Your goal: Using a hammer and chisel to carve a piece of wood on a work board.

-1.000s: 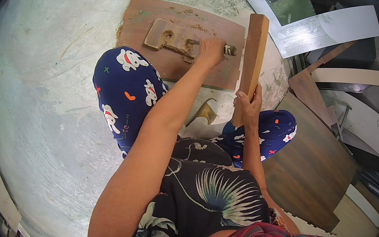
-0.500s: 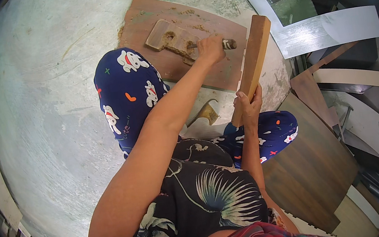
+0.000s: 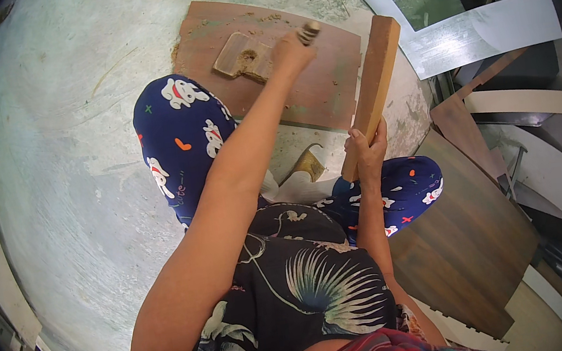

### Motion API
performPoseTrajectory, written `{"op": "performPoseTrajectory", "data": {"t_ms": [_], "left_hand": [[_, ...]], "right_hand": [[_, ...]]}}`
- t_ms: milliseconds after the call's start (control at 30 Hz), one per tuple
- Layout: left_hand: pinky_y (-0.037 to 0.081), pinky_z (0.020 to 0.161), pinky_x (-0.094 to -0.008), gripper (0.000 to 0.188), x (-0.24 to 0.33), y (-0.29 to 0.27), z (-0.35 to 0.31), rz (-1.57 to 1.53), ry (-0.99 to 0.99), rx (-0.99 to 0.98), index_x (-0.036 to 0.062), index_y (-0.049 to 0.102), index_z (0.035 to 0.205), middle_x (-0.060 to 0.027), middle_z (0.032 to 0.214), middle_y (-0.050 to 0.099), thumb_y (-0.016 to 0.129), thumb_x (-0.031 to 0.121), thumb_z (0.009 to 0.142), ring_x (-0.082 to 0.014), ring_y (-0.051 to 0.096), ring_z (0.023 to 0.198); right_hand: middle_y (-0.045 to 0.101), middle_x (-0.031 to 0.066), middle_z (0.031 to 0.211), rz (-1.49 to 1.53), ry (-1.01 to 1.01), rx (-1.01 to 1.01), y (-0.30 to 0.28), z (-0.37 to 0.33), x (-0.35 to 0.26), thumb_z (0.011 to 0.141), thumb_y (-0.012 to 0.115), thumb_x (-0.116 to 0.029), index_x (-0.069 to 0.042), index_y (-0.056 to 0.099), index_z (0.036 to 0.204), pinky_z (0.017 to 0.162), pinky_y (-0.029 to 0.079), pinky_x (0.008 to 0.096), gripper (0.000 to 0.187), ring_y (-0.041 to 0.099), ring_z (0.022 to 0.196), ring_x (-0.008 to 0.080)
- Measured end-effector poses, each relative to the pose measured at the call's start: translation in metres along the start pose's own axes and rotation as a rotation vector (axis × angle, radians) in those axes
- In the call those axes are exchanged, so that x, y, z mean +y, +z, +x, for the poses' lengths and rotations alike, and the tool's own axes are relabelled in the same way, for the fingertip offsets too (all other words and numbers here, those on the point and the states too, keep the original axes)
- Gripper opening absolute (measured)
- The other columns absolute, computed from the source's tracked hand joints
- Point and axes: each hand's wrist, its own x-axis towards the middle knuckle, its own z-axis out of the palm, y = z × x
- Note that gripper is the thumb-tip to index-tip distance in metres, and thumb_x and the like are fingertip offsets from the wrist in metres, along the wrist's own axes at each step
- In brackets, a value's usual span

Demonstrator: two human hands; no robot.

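Observation:
My left hand is closed round the handle of a chisel, whose butt end sticks out past my fist. Its blade is hidden behind the hand. Beneath and beside this fist lies a small wooden piece with rounded corners and a rough hollow gouged in it; my hand and forearm cover its right part. A brown board on the floor carries that piece. With my right hand I grip the lower part of a long squared wooden bar, which slants upward, apart from the chisel.
Wood shavings are scattered over the board. My knees, in blue patterned trousers, flank the work. To the right lie a white strip, a dark brown panel and several stacked offcuts. Pale concrete floor stretches off to the left.
My left hand has shifted left and slightly upward, and the chisel has turned so its butt points up and right. The bar stays in my right hand, nearly unmoved.

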Motion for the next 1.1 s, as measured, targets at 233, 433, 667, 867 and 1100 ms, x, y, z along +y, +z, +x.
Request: {"op": "performPoseTrajectory", "data": {"t_ms": [233, 433, 667, 867, 1100], "left_hand": [[0.053, 0.082, -0.0444, 0.038, -0.025, -0.014, 0.021, 0.04, -0.016, 0.081, 0.0036, 0.067, 0.098, -0.0219, 0.097, 0.07, 0.069, 0.026, 0.067, -0.0383, 0.067, 0.094], [0.053, 0.081, -0.0441, 0.037, -0.048, -0.002, 0.02, -0.027, -0.029, 0.171, 0.0021, 0.068, 0.093, -0.0218, 0.091, 0.07, 0.07, 0.028, 0.067, -0.0374, 0.068, 0.092], [0.053, 0.08, -0.0433, 0.034, -0.053, 0.0, 0.016, -0.446, -0.143, 0.105, -0.0036, 0.065, 0.088, -0.0224, 0.088, 0.07, 0.073, 0.023, 0.069, -0.0368, 0.068, 0.089], [0.053, 0.08, -0.0445, 0.032, -0.049, 0.002, 0.017, -0.272, 0.02, 0.284, -0.0046, 0.065, 0.089, -0.0238, 0.087, 0.069, 0.071, 0.021, 0.071, -0.0377, 0.068, 0.089], [0.052, 0.082, -0.0445, 0.036, -0.029, -0.001, -0.008, -0.105, 0.093, 0.201, -0.0031, 0.066, 0.098, -0.0255, 0.094, 0.069, 0.068, 0.024, 0.074, -0.0393, 0.067, 0.093]], "right_hand": [[0.058, 0.0131, 0.109, -0.024, -0.054, -0.005, -0.006, 0.007, 0.011, 0.082, 0.068, -0.016, 0.002, 0.042, 0.134, 0.08, 0.051, 0.0313, 0.061, 0.059, 0.092, 0.0188], [0.058, 0.014, 0.114, -0.001, -0.059, -0.005, -0.004, 0.007, 0.006, 0.081, 0.069, -0.017, 0.004, 0.043, 0.133, 0.09, 0.047, 0.032, 0.062, 0.057, 0.102, 0.0204], [0.058, 0.0141, 0.115, 0.018, -0.065, 0.013, -0.007, 0.007, 0.009, 0.081, 0.068, -0.017, 0.004, 0.043, 0.133, 0.091, 0.046, 0.0324, 0.061, 0.057, 0.103, 0.0209], [0.058, 0.0136, 0.115, 0.022, -0.077, 0.023, -0.01, 0.009, 0.013, 0.082, 0.068, -0.019, 0.004, 0.043, 0.132, 0.091, 0.046, 0.0319, 0.06, 0.056, 0.104, 0.0204], [0.058, 0.0133, 0.115, 0.062, -0.055, 0.026, -0.007, 0.008, 0.008, 0.082, 0.067, -0.018, 0.004, 0.044, 0.132, 0.09, 0.047, 0.032, 0.059, 0.057, 0.102, 0.0197]]}}
